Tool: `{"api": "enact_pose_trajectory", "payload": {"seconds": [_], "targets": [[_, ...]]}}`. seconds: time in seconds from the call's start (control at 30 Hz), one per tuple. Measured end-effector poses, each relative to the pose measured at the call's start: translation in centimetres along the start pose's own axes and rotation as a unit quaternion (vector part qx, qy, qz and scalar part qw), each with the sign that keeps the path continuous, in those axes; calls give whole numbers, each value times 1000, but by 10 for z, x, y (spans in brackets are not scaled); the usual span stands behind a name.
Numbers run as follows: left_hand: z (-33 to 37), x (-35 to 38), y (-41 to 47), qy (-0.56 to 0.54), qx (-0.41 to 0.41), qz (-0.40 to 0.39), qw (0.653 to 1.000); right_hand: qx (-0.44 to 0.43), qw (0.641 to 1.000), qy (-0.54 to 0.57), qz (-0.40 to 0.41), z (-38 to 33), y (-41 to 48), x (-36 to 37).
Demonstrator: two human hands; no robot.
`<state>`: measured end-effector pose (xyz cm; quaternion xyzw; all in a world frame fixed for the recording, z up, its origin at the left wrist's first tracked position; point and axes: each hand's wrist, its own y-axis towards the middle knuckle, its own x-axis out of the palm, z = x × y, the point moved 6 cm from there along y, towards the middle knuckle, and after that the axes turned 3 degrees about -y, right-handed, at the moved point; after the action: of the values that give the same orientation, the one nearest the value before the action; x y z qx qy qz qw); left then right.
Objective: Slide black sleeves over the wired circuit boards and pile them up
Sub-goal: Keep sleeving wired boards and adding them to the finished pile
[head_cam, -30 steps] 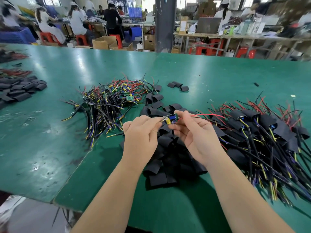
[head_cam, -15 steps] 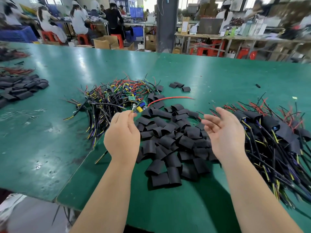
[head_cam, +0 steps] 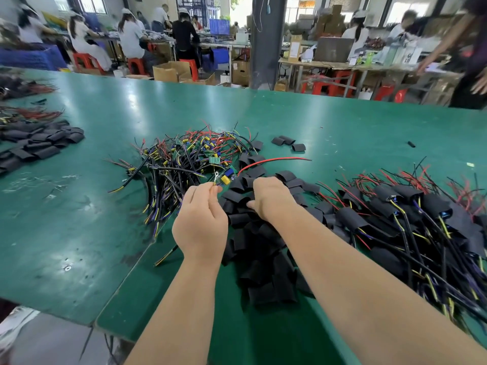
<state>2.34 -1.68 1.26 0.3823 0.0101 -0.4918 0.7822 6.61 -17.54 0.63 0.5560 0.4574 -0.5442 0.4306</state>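
The left forearm (head_cam: 171, 312) and the right forearm (head_cam: 355, 280) are bare; the left grip (head_cam: 200, 225) and right grip (head_cam: 271, 198) are bare too.

Beyond the green table (head_cam: 342, 122), workers (head_cam: 131, 35) sit on red stools (head_cam: 135, 65) beside what seem cardboard boxes (head_cam: 171, 71).

green table (head_cam: 342, 122), dark pillar (head_cam: 267, 40), red stools (head_cam: 135, 65), boxes (head_cam: 171, 71) in bg, windows (head_cam: 405, 9) lit
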Motion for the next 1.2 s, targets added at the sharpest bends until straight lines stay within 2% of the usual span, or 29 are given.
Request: {"api": "enact_pose_trajectory", "payload": {"seconds": [0.13,0.27,0.33,0.4,0.53,0.57,0.67,0.7,0.8,0.87,1.07,1.2], "targets": [[1,1,0,-3,4,-4,1000,32,998,55,-19,-3,8,-2],[1,0,-1,-4,6,-2,1000,-24,994,92,54,4,-6,-14],[1,0,-1,-4,5,0,1000,-57,973,192,110,13,-24,-22],[1,1,-1,-2,4,1,1000,-65,930,325,155,26,-47,-28],[1,1,-1,-2,8,-1,1000,-8,790,575,215,72,-84,-21],[1,1,-1,-2,12,-2,1000,0,731,646,219,82,-91,-17],[3,2,-1,0,19,-8,1000,12,497,843,204,103,-103,-7],[3,2,-1,0,21,-10,1000,25,448,871,201,107,-104,-5],[6,1,-2,-9,44,-17,999,62,363,911,188,108,-103,1],[8,0,-3,-15,62,-18,998,73,338,920,183,106,-102,3],[11,1,-6,-17,75,-21,997,27,353,922,155,94,-99,-1],[8,0,-5,-32,54,-13,998,33,320,932,167,98,-101,-3]]}}
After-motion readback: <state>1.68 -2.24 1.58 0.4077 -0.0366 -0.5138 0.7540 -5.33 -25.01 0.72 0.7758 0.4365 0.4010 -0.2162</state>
